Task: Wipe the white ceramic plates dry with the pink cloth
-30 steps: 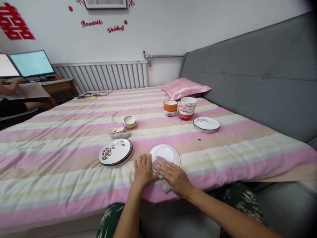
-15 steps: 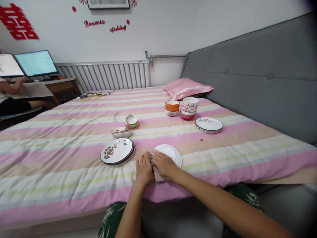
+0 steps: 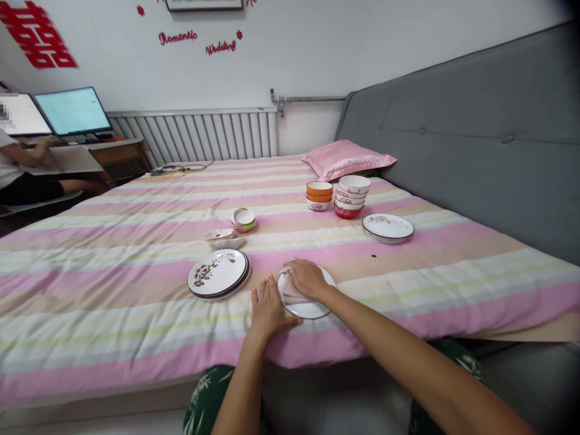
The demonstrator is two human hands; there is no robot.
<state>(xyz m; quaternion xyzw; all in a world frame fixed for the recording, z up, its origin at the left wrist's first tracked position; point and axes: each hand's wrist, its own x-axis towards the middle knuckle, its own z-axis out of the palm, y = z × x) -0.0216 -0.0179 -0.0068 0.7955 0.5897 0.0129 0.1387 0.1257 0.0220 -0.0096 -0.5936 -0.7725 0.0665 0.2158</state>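
A white plate (image 3: 313, 310) with a thin dark rim lies on the bed close to its front edge. My right hand (image 3: 307, 279) presses a pale pink cloth (image 3: 292, 293) onto the plate's upper face, its fingers closed over the cloth. At the plate's left edge rests my left hand (image 3: 270, 309), open, with fingers pointing forward and the thumb stretched along the near rim. Just left of it sits a stack of flower-patterned plates (image 3: 216, 273) with dark rims.
Beyond that stack are small dishes (image 3: 226, 243) and little bowls (image 3: 243, 219). Farther right stand orange bowls (image 3: 319, 193), a taller bowl stack (image 3: 351, 198) and more plates (image 3: 388, 227). A pink pillow (image 3: 348, 159) lies by the grey headboard (image 3: 462, 121). A person (image 3: 27, 163) sits at a desk.
My right hand has swept the cloth from the plate's left edge onto its middle. My left hand has parted from the right, its thumb now spread along the rim. The view shifted slightly.
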